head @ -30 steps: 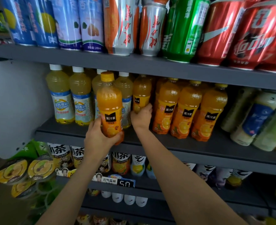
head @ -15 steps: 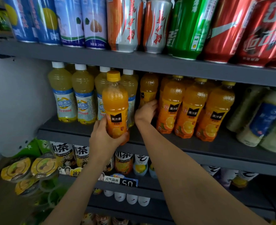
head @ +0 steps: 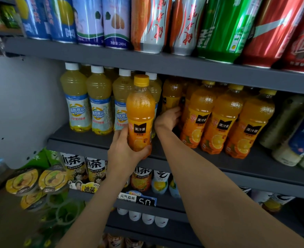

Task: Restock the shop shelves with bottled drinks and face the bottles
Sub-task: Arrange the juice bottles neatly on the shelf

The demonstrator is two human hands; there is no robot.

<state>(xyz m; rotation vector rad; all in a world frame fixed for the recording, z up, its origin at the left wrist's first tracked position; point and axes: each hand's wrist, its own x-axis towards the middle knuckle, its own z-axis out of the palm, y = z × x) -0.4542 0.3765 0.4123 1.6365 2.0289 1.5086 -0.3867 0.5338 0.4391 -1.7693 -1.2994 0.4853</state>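
An orange juice bottle (head: 141, 115) stands upright at the centre of the frame, its base clasped in the left hand (head: 125, 153) just in front of the middle shelf (head: 254, 163). The right hand (head: 168, 119) reaches behind it, fingers curled around a second orange bottle (head: 171, 94) deeper in the row. Pale yellow drinks (head: 87, 101) stand at left, red cans (head: 279, 31) at upper right.

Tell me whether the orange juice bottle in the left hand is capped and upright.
Capped and nearly upright: the orange juice bottle has its yellow cap on top, and the left hand grips its base.
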